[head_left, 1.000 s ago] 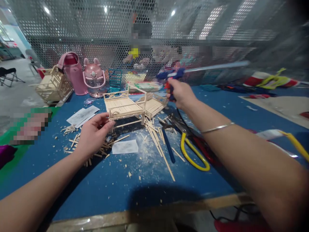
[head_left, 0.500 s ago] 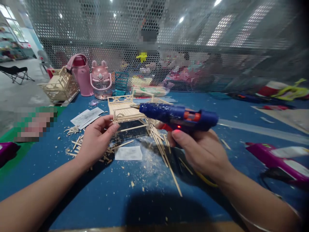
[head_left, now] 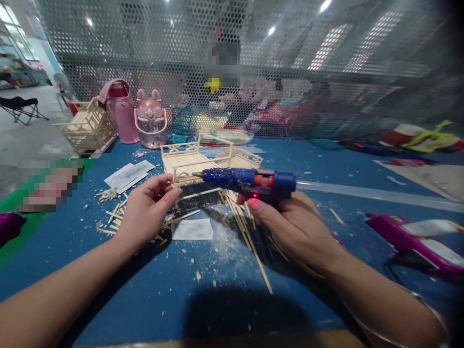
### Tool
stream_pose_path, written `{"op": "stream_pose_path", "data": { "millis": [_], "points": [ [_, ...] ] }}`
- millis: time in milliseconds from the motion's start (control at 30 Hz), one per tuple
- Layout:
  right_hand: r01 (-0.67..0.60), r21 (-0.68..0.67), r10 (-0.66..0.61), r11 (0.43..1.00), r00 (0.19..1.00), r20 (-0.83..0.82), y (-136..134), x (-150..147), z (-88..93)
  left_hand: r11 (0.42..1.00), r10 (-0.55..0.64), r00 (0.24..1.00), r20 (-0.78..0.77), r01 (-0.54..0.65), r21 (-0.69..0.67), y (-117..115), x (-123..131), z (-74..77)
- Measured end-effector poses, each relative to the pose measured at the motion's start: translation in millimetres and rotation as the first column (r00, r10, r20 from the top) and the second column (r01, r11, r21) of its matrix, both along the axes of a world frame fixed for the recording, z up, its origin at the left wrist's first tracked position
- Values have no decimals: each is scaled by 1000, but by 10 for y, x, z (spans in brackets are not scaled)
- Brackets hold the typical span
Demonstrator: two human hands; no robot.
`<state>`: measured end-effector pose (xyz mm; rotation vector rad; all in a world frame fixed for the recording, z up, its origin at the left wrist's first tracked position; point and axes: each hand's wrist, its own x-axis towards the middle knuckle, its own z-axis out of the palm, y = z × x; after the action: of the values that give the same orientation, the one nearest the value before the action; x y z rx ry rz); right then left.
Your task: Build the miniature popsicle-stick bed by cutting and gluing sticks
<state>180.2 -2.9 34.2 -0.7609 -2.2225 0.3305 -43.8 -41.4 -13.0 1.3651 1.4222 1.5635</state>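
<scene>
My right hand (head_left: 290, 222) is wrapped round a blue hot glue gun (head_left: 239, 180), its red light lit and a clear glue stick (head_left: 348, 190) trailing from the back. The metal nozzle points left, close to the near railing of a small wooden stick model (head_left: 188, 162); I cannot tell whether it touches. My left hand (head_left: 150, 203) pinches the model's near left corner between thumb and fingers. Beneath and in front of the model lie loose thin sticks (head_left: 250, 237) and a white paper slip (head_left: 192, 229). The gun hides part of the model's near right side.
Short stick pieces (head_left: 116, 217) and papers (head_left: 128, 176) lie on the left. Behind stand a pink bottle (head_left: 123, 116), a pink-lidded jug (head_left: 151, 121) and another stick model (head_left: 89, 128). A purple tool (head_left: 409, 241) lies right. A perforated metal screen (head_left: 282, 63) rises at the back.
My right hand has moved the glue gun left and slightly down, bringing its nozzle nearer my left fingers. More of the model's right side now shows. My left hand stays on the corner.
</scene>
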Motion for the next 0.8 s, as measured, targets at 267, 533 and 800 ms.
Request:
{"op": "stream_pose_path", "data": {
  "millis": [267, 533, 800],
  "points": [
    [72, 14, -73, 997, 990, 120, 4, -1, -2, 1000, -1, 999, -33, 1, -2, -15, 6, 6],
    [71, 58, -77, 996, 990, 114, 6, -11, -6, 1000, -16, 999, -30, 17, 15, -14, 3, 1],
    [147, 32, -150, 989, 970, 193, -10, 12, -30, 1000, -11, 999, -49, 11, 14, -7, -8, -3]
  ]
}}
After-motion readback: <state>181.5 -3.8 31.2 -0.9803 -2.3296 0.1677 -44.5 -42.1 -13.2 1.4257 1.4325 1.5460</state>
